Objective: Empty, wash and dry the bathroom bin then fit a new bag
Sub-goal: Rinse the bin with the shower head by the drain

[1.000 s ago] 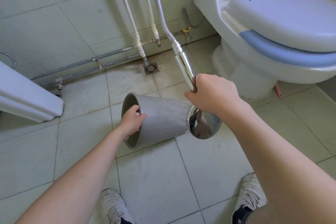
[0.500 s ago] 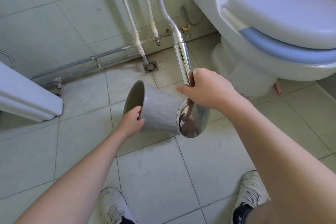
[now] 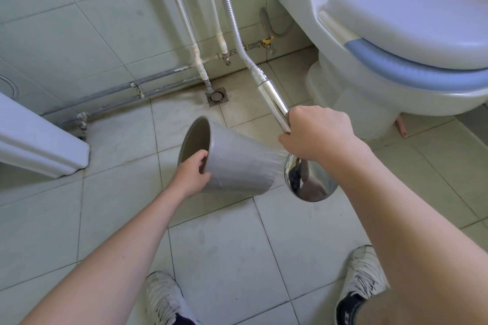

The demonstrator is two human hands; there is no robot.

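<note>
Head view, looking down at the bathroom floor (image 3: 216, 253), and we're in the wash stage: the bin (image 3: 235, 163) is held on its side above the tiles, out in the middle of the floor, open mouth toward the wall edge and the drain (image 3: 217, 96), base toward the shower head (image 3: 309, 182). Nothing shows in the part of the bin's inside that can be seen, so emptying looks done; rinsing is under way, with drying and the new bag left, and no bag or cloth in sight. The left hand (image 3: 192, 174) grips the rim, thumb outside on the wall and fingers curled inside. The right hand (image 3: 319, 137) is wrapped tight round the chrome handle, and a fine spray fans onto the bin's outer wall near the base. The bin is a plain grey tapered cylinder, matte, likely plastic, now beaded with water. The shower head is a mirror-bright disc on a ribbed metal hose (image 3: 232, 21). Glossy white toilet (image 3: 396, 42) at the right edge, pale glazed tiles underfoot, white trainers at the near edge.
</note>
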